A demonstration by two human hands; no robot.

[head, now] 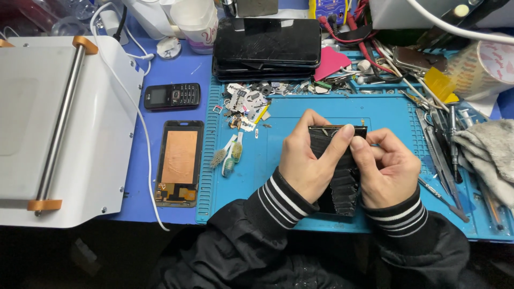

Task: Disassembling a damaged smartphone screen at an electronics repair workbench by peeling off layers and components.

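Both hands hold a black phone screen panel (342, 187) upright over the blue work mat (289, 118). My left hand (305, 158) grips its left edge, thumb stretched across the dark, wrinkled face toward the top. My right hand (385, 168) clasps the right edge, its thumb meeting the left thumb near the panel's upper rim. The panel's lower end rests near the mat's front edge. Black sleeves with white-striped cuffs cover both wrists.
A copper-backed display frame (179, 163) and a small black keypad phone (172, 96) lie left of the mat. A white machine with a steel roller (59, 118) fills the left. Stacked black phones (267, 48), small parts (246, 104), two brushes (229, 155), tweezers (439, 150), a grey cloth (490, 155).
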